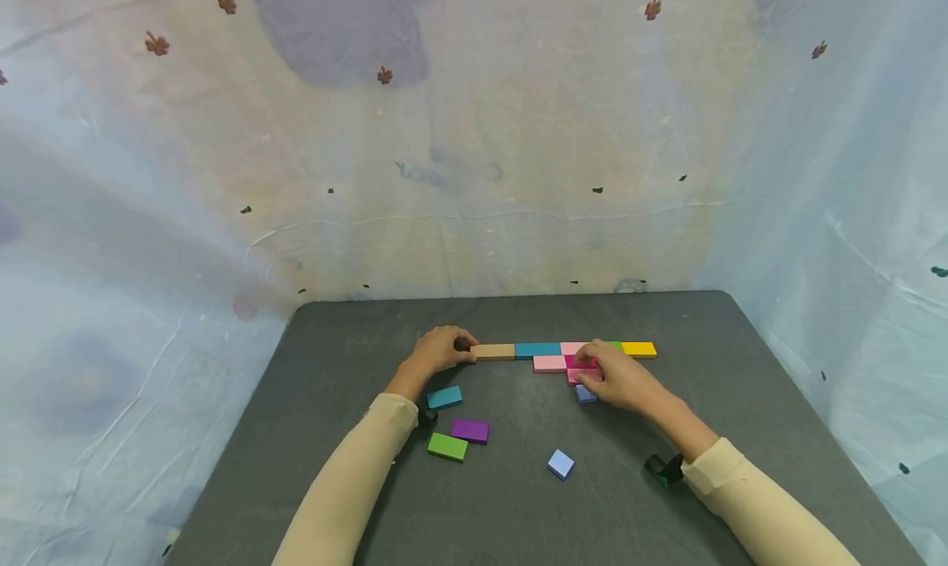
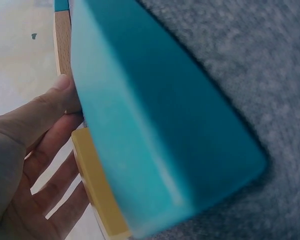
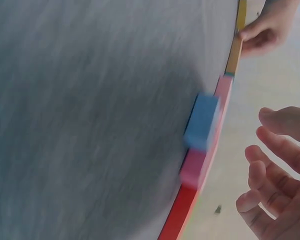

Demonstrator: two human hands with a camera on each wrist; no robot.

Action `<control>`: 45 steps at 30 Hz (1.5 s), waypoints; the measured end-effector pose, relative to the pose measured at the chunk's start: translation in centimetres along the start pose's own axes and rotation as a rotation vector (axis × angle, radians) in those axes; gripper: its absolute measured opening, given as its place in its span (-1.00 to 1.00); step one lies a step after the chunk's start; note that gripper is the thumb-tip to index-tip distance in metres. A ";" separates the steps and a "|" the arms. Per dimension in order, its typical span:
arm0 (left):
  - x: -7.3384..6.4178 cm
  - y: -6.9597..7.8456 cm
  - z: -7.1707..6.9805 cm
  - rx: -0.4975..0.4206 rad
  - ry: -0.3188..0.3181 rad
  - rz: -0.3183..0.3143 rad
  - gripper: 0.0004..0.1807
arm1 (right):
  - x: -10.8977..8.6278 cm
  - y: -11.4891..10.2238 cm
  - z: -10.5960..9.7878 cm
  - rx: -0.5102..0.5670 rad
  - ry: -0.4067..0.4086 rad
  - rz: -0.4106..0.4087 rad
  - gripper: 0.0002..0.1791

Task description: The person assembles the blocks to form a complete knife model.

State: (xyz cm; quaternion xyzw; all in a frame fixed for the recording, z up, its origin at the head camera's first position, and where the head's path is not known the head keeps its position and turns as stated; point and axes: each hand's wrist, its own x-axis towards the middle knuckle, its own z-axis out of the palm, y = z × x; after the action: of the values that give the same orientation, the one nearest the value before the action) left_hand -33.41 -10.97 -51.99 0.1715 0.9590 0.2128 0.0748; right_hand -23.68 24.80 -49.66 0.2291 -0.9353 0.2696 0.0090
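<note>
My left hand (image 1: 440,349) is at the left end of a row of flat blocks. Its thumb and index finger pinch the end of a tan wooden block (image 1: 494,352). Right of that block lie a blue block (image 1: 537,350), a pink one and a yellow block (image 1: 639,350). My right hand (image 1: 620,377) hovers over the row's right part, fingers loosely bent and holding nothing, and covers part of the blocks there. Below the row sit a light pink block (image 1: 549,364), a magenta block (image 1: 580,362) and a periwinkle block (image 1: 585,394).
Close to my left wrist lies a teal block (image 1: 444,397), large in the left wrist view. A purple block (image 1: 470,431) and a green block (image 1: 448,447) lie nearer me. Another periwinkle block (image 1: 560,464) sits alone on the grey table (image 1: 504,517). A plastic sheet (image 1: 474,155) hangs behind.
</note>
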 end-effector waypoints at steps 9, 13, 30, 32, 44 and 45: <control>0.2 -0.2 0.1 0.001 0.003 0.003 -0.65 | 0.0 -3.9 1.8 -0.001 0.008 -0.083 -0.68; 0.2 -0.2 0.2 -0.002 -0.001 0.009 -0.65 | 0.0 -5.2 2.8 0.022 0.006 -0.100 -0.66; 0.1 -0.2 0.3 0.001 -0.004 -0.004 -0.66 | 1.3 -10.4 7.3 0.064 -0.093 -0.127 -0.60; 0.1 -0.2 0.2 0.002 -0.004 -0.003 -0.66 | 1.4 -10.8 7.7 0.058 -0.114 -0.118 -0.58; 0.0 -0.2 0.2 -0.004 0.008 0.004 -0.67 | 2.0 -12.0 9.3 0.033 -0.181 -0.113 -0.54; 0.0 -0.2 0.1 -0.004 0.006 0.003 -0.67 | 2.0 -12.0 9.4 0.031 -0.184 -0.111 -0.55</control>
State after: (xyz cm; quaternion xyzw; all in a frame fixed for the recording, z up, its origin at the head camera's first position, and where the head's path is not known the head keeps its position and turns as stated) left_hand -33.47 -11.04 -52.19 0.1720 0.9586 0.2151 0.0717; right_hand -19.30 10.17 -51.38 0.3046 -0.9137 0.2608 -0.0654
